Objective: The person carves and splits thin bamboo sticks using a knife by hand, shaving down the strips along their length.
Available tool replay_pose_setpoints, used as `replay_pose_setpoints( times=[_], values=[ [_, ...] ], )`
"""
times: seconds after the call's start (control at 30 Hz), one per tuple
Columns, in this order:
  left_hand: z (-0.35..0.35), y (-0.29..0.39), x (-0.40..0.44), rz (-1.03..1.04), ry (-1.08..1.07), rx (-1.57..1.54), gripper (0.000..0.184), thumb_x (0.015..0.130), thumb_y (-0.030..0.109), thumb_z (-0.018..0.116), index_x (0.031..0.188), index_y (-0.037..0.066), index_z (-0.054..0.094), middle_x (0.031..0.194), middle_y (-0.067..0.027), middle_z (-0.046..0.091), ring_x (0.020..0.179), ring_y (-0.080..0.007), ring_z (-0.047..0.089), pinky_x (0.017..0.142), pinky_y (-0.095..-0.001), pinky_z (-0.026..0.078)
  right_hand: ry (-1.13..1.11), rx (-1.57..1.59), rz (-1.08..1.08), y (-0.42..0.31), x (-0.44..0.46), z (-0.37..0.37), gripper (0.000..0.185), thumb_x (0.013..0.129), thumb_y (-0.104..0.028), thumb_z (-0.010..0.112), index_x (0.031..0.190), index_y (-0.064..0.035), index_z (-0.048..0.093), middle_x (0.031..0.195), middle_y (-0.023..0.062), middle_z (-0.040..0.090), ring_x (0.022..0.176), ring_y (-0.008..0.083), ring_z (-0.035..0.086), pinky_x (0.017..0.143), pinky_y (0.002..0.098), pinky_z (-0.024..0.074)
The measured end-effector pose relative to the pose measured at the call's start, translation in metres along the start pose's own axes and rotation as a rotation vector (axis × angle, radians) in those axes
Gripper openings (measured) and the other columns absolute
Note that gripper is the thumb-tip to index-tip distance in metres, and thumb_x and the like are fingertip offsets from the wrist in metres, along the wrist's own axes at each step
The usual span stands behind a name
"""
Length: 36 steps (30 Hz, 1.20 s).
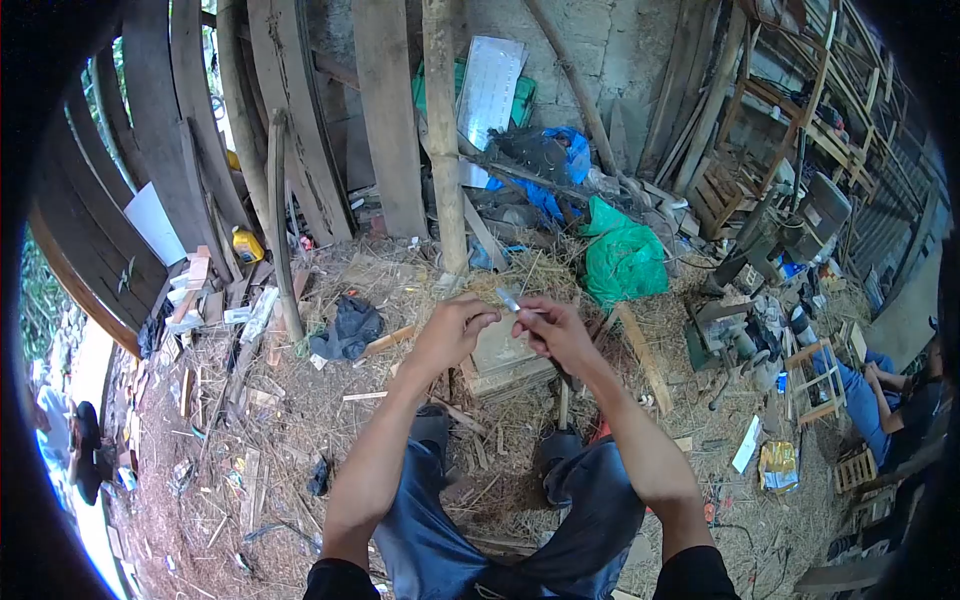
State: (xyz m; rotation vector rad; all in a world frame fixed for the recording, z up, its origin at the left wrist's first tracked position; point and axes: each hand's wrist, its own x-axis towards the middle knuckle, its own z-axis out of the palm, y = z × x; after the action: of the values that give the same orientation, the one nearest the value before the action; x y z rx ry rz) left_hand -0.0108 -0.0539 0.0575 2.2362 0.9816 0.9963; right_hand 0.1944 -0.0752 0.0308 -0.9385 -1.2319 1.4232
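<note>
My right hand (552, 330) is closed around a short bright blade (508, 299), which looks like a small knife. Its tip points up and to the left; any handle is hidden by my fingers. Just left of it, my left hand (460, 328) has its fingers curled and thumb pressed in, apart from the right hand. Whatever it may pinch is too small or hidden to make out. Beneath both hands, between my feet, a pale square block (492, 382) rests on the ground.
Wood shavings and scraps cover the ground. A green plastic bag (625, 258) and a wooden post (446, 150) stand ahead. A dark bag (352, 328) lies left, near a yellow jug (247, 244). At right are a machine (740, 325) and a seated person (880, 400).
</note>
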Motion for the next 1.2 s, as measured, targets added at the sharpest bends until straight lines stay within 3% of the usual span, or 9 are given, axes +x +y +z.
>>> replay_pose_setpoints(
  times=[0.27, 0.33, 0.53, 0.83, 1.03, 1.1, 1.2],
  values=[
    [0.006, -0.003, -0.001, 0.065, 0.057, 0.027, 0.012, 0.082, 0.009, 0.063, 0.091, 0.003, 0.068, 0.076, -0.0122, 0.058, 0.069, -0.0268, 0.057, 0.064, -0.0355, 0.045, 0.029, 0.099, 0.042, -0.007, 0.004, 0.004, 0.021, 0.092, -0.016, 0.056, 0.106, 0.0002, 0.056, 0.078, 0.0065, 0.061, 0.047, 0.0046, 0.037, 0.041, 0.0189, 0.0277],
    [0.003, 0.003, -0.001, 0.021, -0.005, 0.008, 0.010, 0.082, 0.004, 0.059, 0.089, 0.000, 0.065, 0.079, -0.0155, 0.058, 0.072, -0.0335, 0.057, 0.066, -0.0393, 0.045, 0.048, 0.106, 0.058, -0.008, 0.005, 0.000, 0.021, 0.092, -0.016, 0.056, 0.105, -0.0005, 0.056, 0.078, 0.0055, 0.060, 0.048, 0.0046, 0.037, 0.041, 0.0190, 0.0279],
    [0.012, 0.003, -0.001, 0.087, 0.099, 0.074, 0.011, 0.081, 0.006, 0.061, 0.089, 0.002, 0.066, 0.080, -0.0135, 0.058, 0.073, -0.0330, 0.059, 0.065, -0.0395, 0.047, 0.037, 0.179, 0.066, -0.005, 0.000, 0.009, 0.020, 0.091, -0.016, 0.058, 0.102, 0.0013, 0.056, 0.079, 0.0071, 0.063, 0.047, 0.0049, 0.038, 0.040, 0.0193, 0.0279],
    [0.020, 0.003, 0.002, 0.175, 0.123, 0.125, 0.011, 0.082, 0.006, 0.059, 0.090, 0.003, 0.066, 0.081, -0.0140, 0.055, 0.076, -0.0342, 0.059, 0.065, -0.0415, 0.047, 0.079, 0.166, 0.119, -0.011, 0.004, 0.005, 0.018, 0.090, -0.016, 0.059, 0.095, 0.0008, 0.057, 0.072, 0.0026, 0.059, 0.047, 0.0046, 0.038, 0.039, 0.0189, 0.0266],
    [0.019, 0.011, 0.001, 0.123, 0.080, 0.130, 0.013, 0.080, 0.002, 0.061, 0.092, -0.001, 0.066, 0.080, -0.0145, 0.056, 0.074, -0.0326, 0.058, 0.066, -0.0390, 0.046, 0.112, 0.107, 0.164, -0.012, 0.005, -0.001, 0.016, 0.090, -0.017, 0.060, 0.093, -0.0013, 0.058, 0.073, 0.0010, 0.057, 0.047, 0.0034, 0.036, 0.040, 0.0190, 0.0252],
    [0.013, 0.011, -0.001, 0.112, 0.057, 0.126, 0.012, 0.081, 0.004, 0.059, 0.091, 0.000, 0.065, 0.081, -0.0149, 0.055, 0.077, -0.0337, 0.058, 0.067, -0.0404, 0.046, 0.230, 0.085, 0.115, -0.008, 0.007, -0.012, 0.016, 0.089, -0.018, 0.061, 0.089, -0.0022, 0.058, 0.073, 0.0008, 0.058, 0.047, 0.0034, 0.036, 0.040, 0.0191, 0.0250],
    [0.013, 0.008, -0.005, 0.109, 0.016, 0.142, 0.012, 0.083, 0.006, 0.057, 0.090, 0.001, 0.065, 0.083, -0.0152, 0.055, 0.078, -0.0347, 0.058, 0.068, -0.0418, 0.047, 0.221, 0.094, 0.129, -0.011, 0.006, -0.023, 0.018, 0.090, -0.016, 0.060, 0.080, -0.0011, 0.060, 0.066, 0.0005, 0.055, 0.045, 0.0057, 0.037, 0.040, 0.0210, 0.0251]
  ],
)
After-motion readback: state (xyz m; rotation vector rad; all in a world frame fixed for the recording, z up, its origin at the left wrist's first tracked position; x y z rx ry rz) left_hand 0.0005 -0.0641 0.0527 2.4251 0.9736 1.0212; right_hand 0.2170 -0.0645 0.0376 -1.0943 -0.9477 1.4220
